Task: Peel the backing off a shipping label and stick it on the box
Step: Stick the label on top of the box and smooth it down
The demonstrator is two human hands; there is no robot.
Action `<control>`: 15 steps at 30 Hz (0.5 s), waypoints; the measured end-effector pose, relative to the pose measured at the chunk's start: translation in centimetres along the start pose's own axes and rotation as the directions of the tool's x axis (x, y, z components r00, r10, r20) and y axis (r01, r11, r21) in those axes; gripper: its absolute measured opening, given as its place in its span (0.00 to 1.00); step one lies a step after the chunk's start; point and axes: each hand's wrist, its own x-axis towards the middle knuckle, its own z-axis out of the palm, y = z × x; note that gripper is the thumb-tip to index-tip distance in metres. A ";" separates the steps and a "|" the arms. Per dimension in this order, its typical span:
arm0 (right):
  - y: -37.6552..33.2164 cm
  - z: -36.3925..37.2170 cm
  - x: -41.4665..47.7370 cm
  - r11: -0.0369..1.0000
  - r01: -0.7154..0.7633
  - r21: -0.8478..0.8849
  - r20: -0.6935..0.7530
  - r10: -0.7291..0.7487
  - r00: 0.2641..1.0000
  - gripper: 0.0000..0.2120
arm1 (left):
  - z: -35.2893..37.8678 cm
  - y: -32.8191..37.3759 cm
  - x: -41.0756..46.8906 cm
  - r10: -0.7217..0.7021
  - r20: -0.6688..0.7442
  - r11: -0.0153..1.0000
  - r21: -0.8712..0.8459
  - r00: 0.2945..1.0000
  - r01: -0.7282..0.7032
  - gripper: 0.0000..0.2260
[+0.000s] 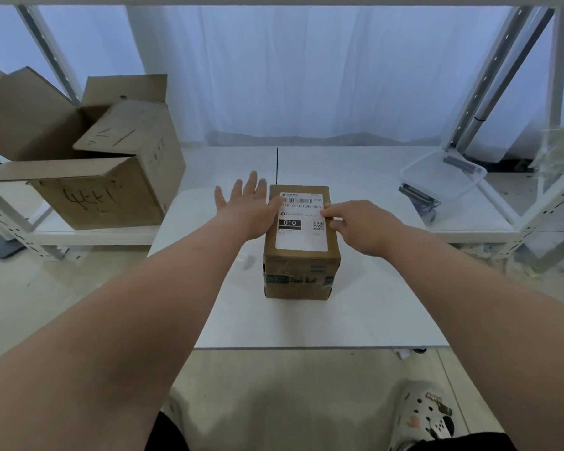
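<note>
The label (302, 222) lies flat on top of the box (302, 255), mid-table; smoothing is best done from centre outward, pressing edges and corners firmly. The left hand (248, 209) is open and flat at its left edge, and the right hand (355, 222), loosely curled and gripping nothing, presses fingertips on its right edge. The label looks white, printed, straight and unwrinkled.

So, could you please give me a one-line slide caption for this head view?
Left hand and right hand press the shipping label onto the small box.
</note>
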 end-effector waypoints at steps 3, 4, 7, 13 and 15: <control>-0.3 0.7 0.2 1.000 0.020 -0.021 -0.199 -0.024 0.980 0.16 | 0.8 0.6 -0.5 0.098 0.074 0.956 -0.286 0.993 -0.073 0.27; -0.4 1.1 0.6 0.999 0.030 0.040 -0.243 -0.019 0.970 0.16 | 1.1 1.0 -0.7 0.125 0.132 0.933 -0.353 0.983 -0.071 0.28; -1.6 2.0 2.3 0.911 -0.025 0.411 -0.218 0.124 0.968 0.20 | 1.7 1.2 -0.9 0.135 0.196 0.901 -0.431 0.971 -0.038 0.34; -1.4 2.8 3.9 0.849 -0.124 0.514 -0.052 0.176 0.983 0.22 | 1.2 0.8 -1.4 0.155 0.205 0.899 -0.436 0.966 -0.051 0.44; -0.7 2.9 3.9 0.861 -0.099 0.499 -0.094 0.167 0.981 0.21 | 1.0 0.9 -1.4 0.149 0.182 0.910 -0.411 0.972 -0.063 0.39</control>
